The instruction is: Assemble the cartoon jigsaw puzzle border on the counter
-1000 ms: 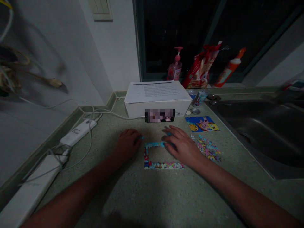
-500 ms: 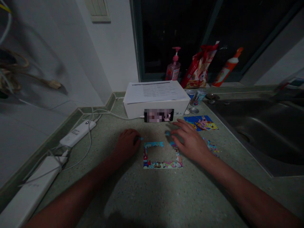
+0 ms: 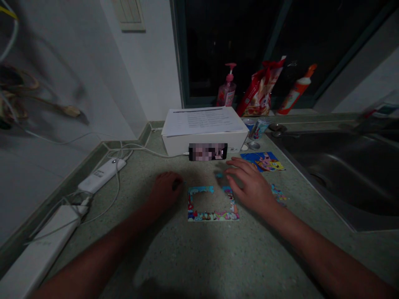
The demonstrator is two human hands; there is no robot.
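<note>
A jigsaw border [image 3: 197, 216] with a colourful cartoon print lies flat on the counter, its middle bare and a gap in its top edge. Left of it, my left hand [image 3: 166, 187] is curled, thumb and fingers pinched on what looks like a small blue puzzle piece, now mostly hidden. My right hand [image 3: 251, 182] hovers over the border's upper right corner, fingers spread. Just off its fingertips is a loose blue puzzle piece [image 3: 219, 175]. More loose pieces [image 3: 277, 192] lie partly behind that hand, below a SpongeBob picture card [image 3: 264, 162].
A phone [image 3: 208, 152] leans against a white box [image 3: 174, 143] with a printed sheet on top. Cans [image 3: 259, 128] and lids stand right of it. A sink [image 3: 343, 174] is at the right. A power bank [image 3: 102, 174], power strip [image 3: 50, 245] and cables lie left.
My left hand has shifted slightly left and down, and the blue piece at its fingertips has nearly gone from sight. My right hand has barely moved.
</note>
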